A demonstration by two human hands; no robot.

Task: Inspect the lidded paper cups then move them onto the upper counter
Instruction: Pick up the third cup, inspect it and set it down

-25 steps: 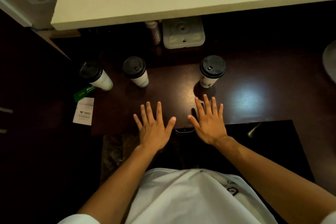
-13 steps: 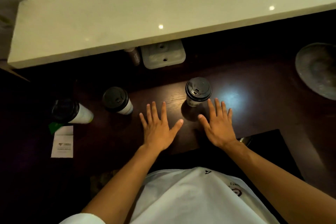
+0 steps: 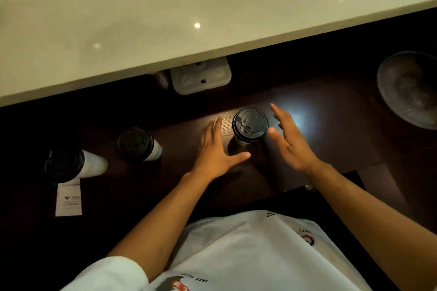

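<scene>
Three white paper cups with black lids stand on the dark wooden lower counter. The right cup sits between my hands. My left hand is open just left of it, thumb stretched under the cup's near side. My right hand is open just right of it, thumb close to the lid. Neither hand clearly grips the cup. The middle cup and the left cup stand further left. The pale upper counter runs across the top of the view.
A white plastic container and a small bottle sit under the upper counter's edge. A dark round dish lies at the right. A white paper slip lies near the left cup. My white shirt fills the bottom.
Both hands lifted off the counter and moved forward to flank the right cup. The view shifted forward, showing more of the upper counter.
</scene>
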